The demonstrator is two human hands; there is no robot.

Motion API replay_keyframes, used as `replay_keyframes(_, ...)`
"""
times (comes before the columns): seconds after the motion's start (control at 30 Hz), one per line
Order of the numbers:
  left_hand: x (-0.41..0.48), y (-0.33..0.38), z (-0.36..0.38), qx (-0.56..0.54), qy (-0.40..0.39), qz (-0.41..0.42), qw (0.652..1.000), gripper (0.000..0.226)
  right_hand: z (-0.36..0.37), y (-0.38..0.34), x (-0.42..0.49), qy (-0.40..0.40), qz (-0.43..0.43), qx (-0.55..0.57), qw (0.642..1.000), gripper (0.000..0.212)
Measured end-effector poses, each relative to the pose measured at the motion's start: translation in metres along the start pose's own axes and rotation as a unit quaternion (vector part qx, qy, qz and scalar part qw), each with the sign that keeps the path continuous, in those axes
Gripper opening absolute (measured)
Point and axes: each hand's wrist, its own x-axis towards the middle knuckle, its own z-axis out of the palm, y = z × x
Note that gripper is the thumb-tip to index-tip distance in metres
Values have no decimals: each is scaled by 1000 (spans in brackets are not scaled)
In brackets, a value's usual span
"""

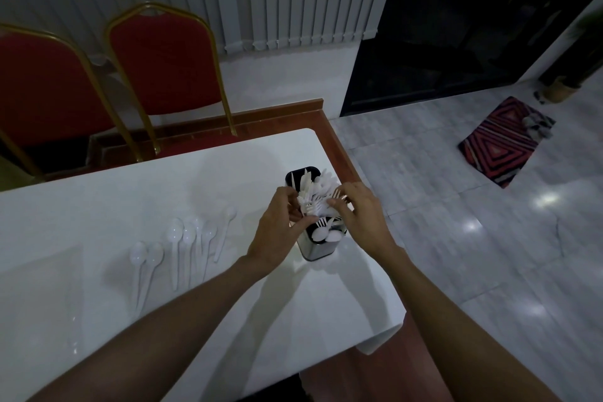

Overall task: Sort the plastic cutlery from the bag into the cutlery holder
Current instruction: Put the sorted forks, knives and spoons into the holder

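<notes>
- Bare forearms enter from the bottom edge and meet over the right end of the white counter [195, 179].
- Left hand [280, 225]: fingers and thumb are curled round a bunch of white plastic forks [313, 206], gripping it from the left.
- Right hand [362, 215]: fingertips [334, 203] are curled onto the same bunch from the right, pinching it. Tines stick out above the fingers.
- The bunch is held directly over the tall rectangular cutlery holder with black rim and shiny metal walls [315, 253]. Contact with the rim cannot be told.
- The holder stands upright on the counter, near its right edge.
- Its nearest compartment holds white plastic spoons [323, 234], bowls up.
- The farther compartments hold more upright white plastic cutlery [308, 181]; types are unclear.
- About 7 loose white plastic spoons [189, 235] lie on the counter left of the holder, well apart from it, bowls pointing away from the person.
- A clear plastic bag [42, 287] lies flat on the counter at far left, beyond the loose spoons. Its contents cannot be told.
- 2 red padded chairs with gold metal frames [163, 59] stand behind the counter.
- A red and black striped rug [502, 143] lies on the grey tiled floor [424, 189] to the right.
</notes>
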Motion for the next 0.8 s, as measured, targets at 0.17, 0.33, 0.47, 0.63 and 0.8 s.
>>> replay_keyframes(0.17,4,3,-1,54,46,113,991,11,3,-1,2,-44,32,15,998,15)
replay_keyframes(0.33,10,-1,-6,67,42,118,990,9,2,-5,5,-15,34,26,999,9)
replay_keyframes(0.47,6,-10,-2,90,3,124,988,11,5,-7,2,-57,34,-2,998,13)
replay_keyframes(0.63,12,-12,8,80,31,45,995,23,9,-6,-5,-6,36,5,999,11)
replay_keyframes(0.8,4,-7,5,133,50,93,986,33,12,-5,-11,21,28,-13,999,28)
